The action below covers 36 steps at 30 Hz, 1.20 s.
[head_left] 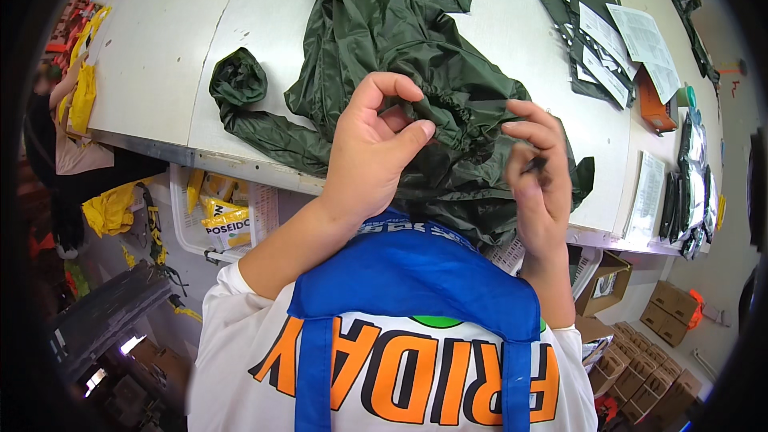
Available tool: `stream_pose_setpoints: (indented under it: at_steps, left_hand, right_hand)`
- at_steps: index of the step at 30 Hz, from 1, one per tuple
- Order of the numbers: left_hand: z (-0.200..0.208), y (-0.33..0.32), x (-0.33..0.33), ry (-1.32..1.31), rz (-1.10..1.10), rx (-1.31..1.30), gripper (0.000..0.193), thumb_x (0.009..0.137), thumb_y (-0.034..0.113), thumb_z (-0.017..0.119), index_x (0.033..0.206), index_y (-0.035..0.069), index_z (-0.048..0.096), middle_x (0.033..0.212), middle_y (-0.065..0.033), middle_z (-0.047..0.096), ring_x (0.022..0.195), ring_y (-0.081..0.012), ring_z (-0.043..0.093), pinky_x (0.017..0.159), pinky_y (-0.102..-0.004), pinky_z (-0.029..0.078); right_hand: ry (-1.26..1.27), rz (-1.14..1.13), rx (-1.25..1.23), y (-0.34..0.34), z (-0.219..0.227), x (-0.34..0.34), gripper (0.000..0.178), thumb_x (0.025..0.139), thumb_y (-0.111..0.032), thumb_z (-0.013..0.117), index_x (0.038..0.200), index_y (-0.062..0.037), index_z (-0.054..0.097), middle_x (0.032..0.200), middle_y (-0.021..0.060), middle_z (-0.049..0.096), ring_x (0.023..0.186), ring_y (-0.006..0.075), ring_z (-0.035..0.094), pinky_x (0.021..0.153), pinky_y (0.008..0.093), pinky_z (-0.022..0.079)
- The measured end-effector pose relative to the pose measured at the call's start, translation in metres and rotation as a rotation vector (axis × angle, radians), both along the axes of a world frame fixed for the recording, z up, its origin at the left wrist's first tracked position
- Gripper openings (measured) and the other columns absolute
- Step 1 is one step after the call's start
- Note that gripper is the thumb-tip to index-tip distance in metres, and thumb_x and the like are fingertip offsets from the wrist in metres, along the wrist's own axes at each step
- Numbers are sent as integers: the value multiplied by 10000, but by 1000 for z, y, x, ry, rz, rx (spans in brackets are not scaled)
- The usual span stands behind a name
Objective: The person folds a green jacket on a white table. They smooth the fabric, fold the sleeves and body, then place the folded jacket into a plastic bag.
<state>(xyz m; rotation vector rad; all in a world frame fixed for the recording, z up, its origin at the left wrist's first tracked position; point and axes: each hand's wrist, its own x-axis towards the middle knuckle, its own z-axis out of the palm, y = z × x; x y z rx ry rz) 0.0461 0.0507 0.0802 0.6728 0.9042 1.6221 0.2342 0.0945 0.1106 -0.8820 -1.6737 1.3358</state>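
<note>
A dark green, shiny garment point(344, 48) with a gathered, elastic-looking opening lies crumpled across the white table in front of me. Over its left part, my left hand point(372, 148) is curved, thumb and forefinger apart with nothing visible between them. My right hand point(544, 168) is raised at the garment's right side, slightly blurred. Its thumb and forefinger pinch a small black piece point(534, 164), too small and smeared to name. A sleeve-like part point(240, 80) of the garment stretches to the left and ends in a rolled cuff.
Dark green folded pouches point(560, 0) and printed sheets point(644, 36) lie at the far right, beside an orange box point(656, 104) and packed dark bundles point(688, 184). Under the table edge stands a white basket point(180, 204) with yellow packages. Another person point(52, 120) is at the left.
</note>
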Motion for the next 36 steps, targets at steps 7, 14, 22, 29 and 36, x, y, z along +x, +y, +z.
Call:
stream_pose_setpoints:
  at_steps: [7, 14, 22, 29, 36]
  left_hand:
    - [4, -4, 4, -49, -59, -103, 341, 825, -96, 583, 1105, 51, 454, 1017, -38, 531, 883, -101, 564, 773, -258, 510]
    - [-14, 0, 1, -67, -25, -201, 300, 852, -68, 569, 1093, 57, 441, 844, -53, 603, 786, -111, 618, 734, -253, 521]
    - [-25, 3, -6, 10, -14, -167, 275, 852, -106, 530, 1078, 31, 453, 899, -50, 547, 781, -101, 601, 720, -242, 534]
    - [-36, -3, -4, 177, 42, -128, 67, 858, -48, 580, 900, -9, 613, 984, -50, 428, 792, -133, 603, 758, -271, 555]
    - [-37, -8, -11, 758, 88, -115, 152, 761, 2, 669, 909, 33, 686, 856, -81, 486, 767, -162, 607, 684, -256, 502]
  right_hand:
    - [-392, -42, 528, 0, 1, -23, 306, 652, 29, 719, 940, -48, 651, 890, 109, 612, 784, 282, 623, 645, 341, 518]
    - [-446, -31, 793, 10, -23, -37, 359, 586, -8, 650, 934, -93, 685, 832, 60, 621, 667, 232, 612, 562, 325, 479]
    - [-280, -21, 343, 8, -30, -51, 82, 797, -6, 649, 854, -34, 598, 818, 101, 584, 683, 206, 572, 596, 279, 455]
    - [-244, -48, 74, 2, -35, -56, 32, 862, -33, 606, 852, -24, 578, 773, 43, 553, 666, 109, 500, 606, 231, 403]
    - [-262, 29, 415, 3, -34, -60, 127, 744, 31, 635, 832, -25, 563, 816, 119, 577, 747, 283, 580, 640, 336, 484]
